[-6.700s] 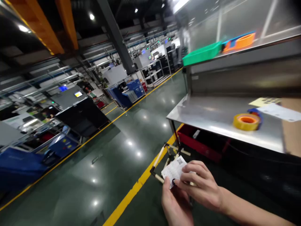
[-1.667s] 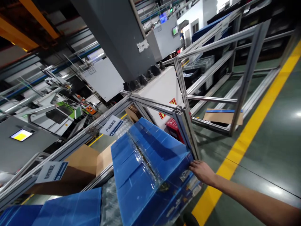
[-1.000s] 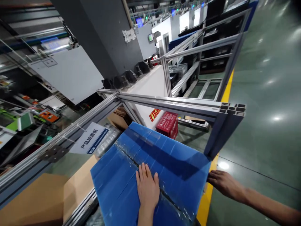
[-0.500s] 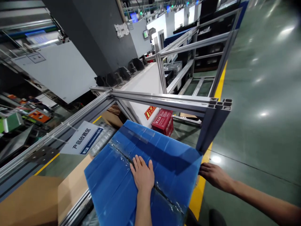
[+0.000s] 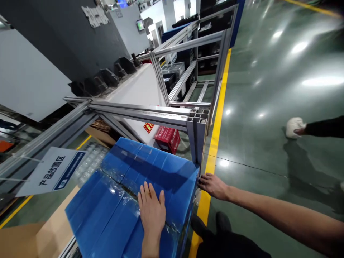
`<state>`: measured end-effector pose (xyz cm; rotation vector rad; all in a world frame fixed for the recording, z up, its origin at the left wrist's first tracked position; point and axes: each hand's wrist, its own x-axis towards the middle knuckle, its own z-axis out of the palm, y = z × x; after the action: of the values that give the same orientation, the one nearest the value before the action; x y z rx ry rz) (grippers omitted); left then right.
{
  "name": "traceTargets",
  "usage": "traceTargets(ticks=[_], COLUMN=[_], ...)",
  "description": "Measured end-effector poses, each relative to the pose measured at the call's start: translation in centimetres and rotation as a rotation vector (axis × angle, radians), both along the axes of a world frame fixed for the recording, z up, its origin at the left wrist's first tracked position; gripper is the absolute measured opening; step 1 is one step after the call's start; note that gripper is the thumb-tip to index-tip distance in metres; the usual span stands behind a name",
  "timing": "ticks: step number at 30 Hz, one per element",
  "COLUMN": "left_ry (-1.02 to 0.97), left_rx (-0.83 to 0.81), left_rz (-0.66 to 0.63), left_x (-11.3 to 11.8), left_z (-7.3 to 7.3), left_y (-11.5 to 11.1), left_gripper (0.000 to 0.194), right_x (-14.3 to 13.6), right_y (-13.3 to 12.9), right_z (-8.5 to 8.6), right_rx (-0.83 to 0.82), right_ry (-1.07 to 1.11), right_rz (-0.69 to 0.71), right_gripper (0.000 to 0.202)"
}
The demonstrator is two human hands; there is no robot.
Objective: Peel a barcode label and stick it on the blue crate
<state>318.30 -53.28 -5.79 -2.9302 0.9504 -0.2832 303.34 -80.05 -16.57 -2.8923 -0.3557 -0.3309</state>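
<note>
A large blue box (image 5: pixel 107 211) with clear tape along its top seam stands inside a metal frame. My left hand (image 5: pixel 152 208) lies flat on the box top near the seam, fingers stretched out. At the box's right side, beside the frame's corner post, is my right hand (image 5: pixel 213 185). Its fingertips touch or nearly touch the box edge, and the fingers lie close together; whether they grip anything is hidden by the edge.
The aluminium frame (image 5: pixel 139 111) surrounds the box, with a hanging sign (image 5: pixel 53 172) at left. Behind are a red box (image 5: pixel 168 139) and another frame. Cardboard (image 5: pixel 56 225) lies at lower left. Another person's foot (image 5: pixel 295 128) shows at right.
The view has turned right, so box and frame appear further left. My left hand still rests on the box top and my right hand stays at its side. Another person's leg has come into view.
</note>
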Motion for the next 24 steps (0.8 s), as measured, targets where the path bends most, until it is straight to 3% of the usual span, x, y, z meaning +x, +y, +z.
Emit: traceTargets(ticks=[6, 12, 14, 17, 20, 22, 24], left_ry=[0.018, 0.030, 0.062, 0.225, 0.437, 0.543, 0.610], left_rx=[-0.055, -0.127, -0.145, -0.110, -0.033, 0.008, 0.031], left_rz=[-0.004, -0.007, -0.033, -0.148, -0.213, -0.123, 0.019], left_x=[-1.5, -1.5, -2.9, -7.7, -13.4, -15.7, -16.4], left_z=[-0.1, 1.1, 1.9, 2.3, 0.5, -1.5, -3.5], left_y=[0.1, 0.1, -0.4, -2.1, -4.7, -6.5, -7.9], left_gripper=[0.065, 0.058, 0.054, 0.042, 0.035, 0.040, 0.050], right_x=[-0.5, -0.2, 0.0, 0.3, 0.4, 0.4, 0.3], right_y=[-0.5, -0.8, -0.9, -1.0, -1.1, -1.2, -1.3], right_z=[-0.2, -1.0, -0.9, -0.5, -0.1, 0.0, 0.2], right_rx=[0.000, 0.037, 0.057, 0.093, 0.113, 0.116, 0.116], right_ry=[-0.055, -0.062, -0.056, -0.049, -0.037, -0.026, -0.019], right_rz=[-0.051, 0.087, 0.093, 0.025, -0.003, 0.017, 0.034], right_gripper=[0.028, 0.021, 0.022, 0.021, 0.021, 0.020, 0.019])
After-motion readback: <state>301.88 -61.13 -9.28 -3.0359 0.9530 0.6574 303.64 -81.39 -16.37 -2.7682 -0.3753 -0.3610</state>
